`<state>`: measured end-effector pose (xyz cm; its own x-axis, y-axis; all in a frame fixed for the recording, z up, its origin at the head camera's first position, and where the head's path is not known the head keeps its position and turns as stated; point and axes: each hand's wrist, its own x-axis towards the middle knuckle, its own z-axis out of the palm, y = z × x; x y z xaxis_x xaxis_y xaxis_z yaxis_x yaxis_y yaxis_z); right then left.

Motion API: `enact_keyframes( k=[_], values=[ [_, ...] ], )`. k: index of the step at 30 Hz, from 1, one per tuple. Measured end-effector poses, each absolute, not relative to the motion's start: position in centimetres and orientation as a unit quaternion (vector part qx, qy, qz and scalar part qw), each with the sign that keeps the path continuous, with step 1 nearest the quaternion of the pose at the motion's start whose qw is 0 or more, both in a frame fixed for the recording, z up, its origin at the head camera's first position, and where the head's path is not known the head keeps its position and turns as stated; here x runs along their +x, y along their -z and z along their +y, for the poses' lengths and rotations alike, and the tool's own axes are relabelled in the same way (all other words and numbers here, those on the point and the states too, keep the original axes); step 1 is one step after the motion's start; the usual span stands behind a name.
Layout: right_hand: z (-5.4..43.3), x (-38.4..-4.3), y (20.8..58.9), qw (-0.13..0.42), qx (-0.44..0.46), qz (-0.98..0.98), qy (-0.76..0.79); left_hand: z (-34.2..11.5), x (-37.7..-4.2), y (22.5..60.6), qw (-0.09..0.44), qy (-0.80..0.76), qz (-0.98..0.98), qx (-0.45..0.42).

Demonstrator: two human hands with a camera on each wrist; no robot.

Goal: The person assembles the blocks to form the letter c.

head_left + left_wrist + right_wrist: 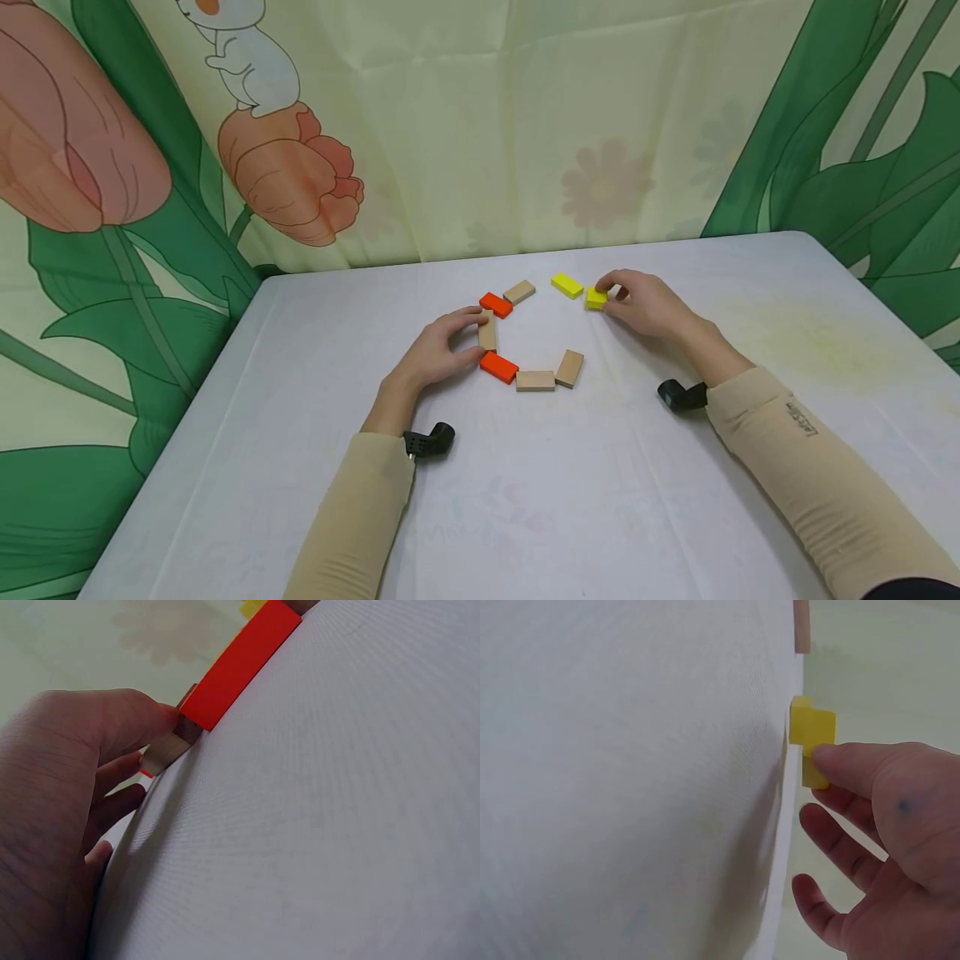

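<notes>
Wooden blocks lie in an open ring on the white table. My left hand (442,348) is at the ring's left side, holding a plain wooden block (487,332) end to end between thumb and fingers. Red blocks adjoin it: a lower one (498,367) by the thumb, seen large in the left wrist view (241,664), and an upper one (496,305). At the far right of the ring my right hand (651,307) pinches a yellow block (596,298) between thumb and fingers. Just left of it lies another yellow block (567,285). The right hand's other fingers are spread loosely.
Plain blocks complete the near side, one lying crosswise (535,381) and one slanted (570,368); another plain block (519,292) lies at the back. The white cloth-covered table (570,500) ends at a patterned curtain (480,125). Black wrist cameras sit on both wrists.
</notes>
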<state>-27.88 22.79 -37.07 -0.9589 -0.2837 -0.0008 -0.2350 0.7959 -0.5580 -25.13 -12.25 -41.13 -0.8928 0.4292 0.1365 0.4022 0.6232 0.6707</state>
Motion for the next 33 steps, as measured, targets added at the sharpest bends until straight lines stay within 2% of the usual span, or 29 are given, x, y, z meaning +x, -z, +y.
enact_keyframes(
  k=[33],
  values=[
    [22.2,-25.6,36.3,0.019,-0.173,0.935,0.308,-12.2,-25.0,40.9,0.021,-0.366,0.902,0.227]
  ],
)
